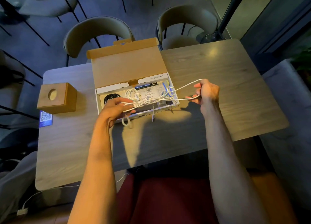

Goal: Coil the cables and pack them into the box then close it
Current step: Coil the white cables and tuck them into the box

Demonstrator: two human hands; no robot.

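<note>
- Head view: the white cable (186, 85) is stretched in long loose loops over the box (98, 102), not yet a tidy coil.
- Left hand (116, 107), at the box's near edge, has fingers curled round the gathered strands; a small loop dangles just outside the box.
- Right hand (208, 92), off the box's right side, pinches the far end of the loop.
- Inside the box, a black coil (111, 97) and a white coil (133, 94) already lie packed, with a pen (146, 85) behind them.
- Lid (127, 67) stands open: I'd say roughly halfway, with this cable to finish, pack, then closing.
</note>
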